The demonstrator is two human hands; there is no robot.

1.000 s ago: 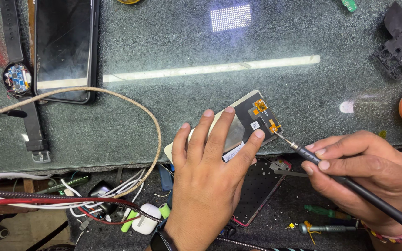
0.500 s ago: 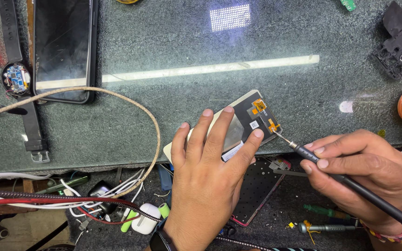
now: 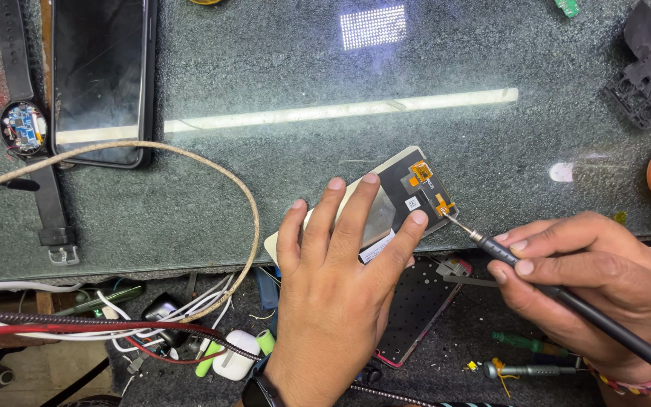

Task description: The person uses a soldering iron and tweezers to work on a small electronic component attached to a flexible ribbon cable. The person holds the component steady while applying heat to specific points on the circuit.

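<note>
left hand [image 3: 337,301]: flat, fingers spread, pressing the phone display panel [image 3: 386,203] down at the glass worktop's [image 3: 491,151] near edge | right hand [image 3: 589,283]: pinched tight around a soldering iron [image 3: 566,301], tip touching the panel's orange flex connector [image 3: 443,205] | nearby: black smartphone [image 3: 99,75] at far left corner, braided cable [image 3: 190,162] looping beside it

I work at a dark speckled glass-topped bench [image 3: 491,158] that mirrors a bright rectangular lamp panel [image 3: 373,27] and a long tube light [image 3: 340,113], with a cluttered black mat [image 3: 469,339] below its front edge.
</note>
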